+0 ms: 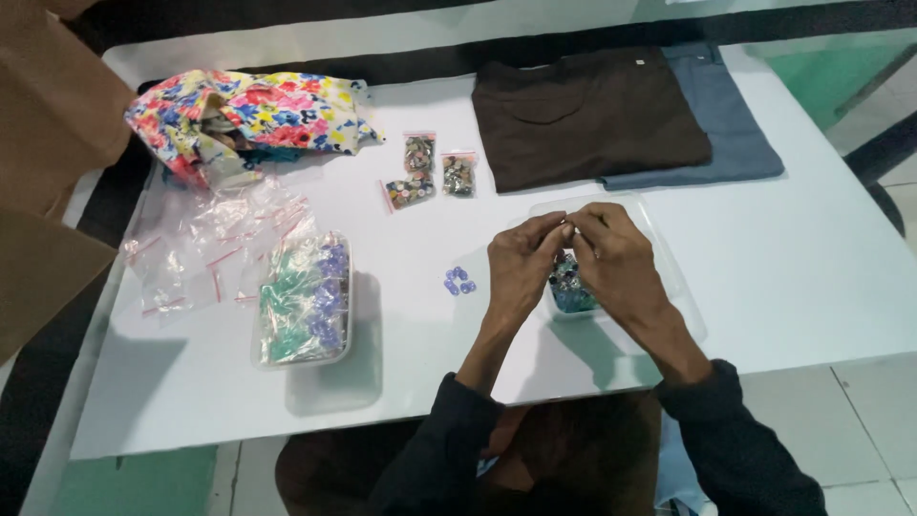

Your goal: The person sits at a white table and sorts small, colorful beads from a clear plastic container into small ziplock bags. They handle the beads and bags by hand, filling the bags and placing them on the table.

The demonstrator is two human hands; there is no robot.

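Observation:
My left hand and my right hand meet fingertip to fingertip over a clear plastic container that holds small blue and dark buttons. Both hands pinch something tiny between them; it is too small to make out. A few loose blue buttons lie on the white table just left of my left hand.
A clear box of green and purple packets stands at the left, with empty zip bags beside it. Three filled small bags lie mid-table. A floral cloth bag and folded brown and grey clothes lie at the back.

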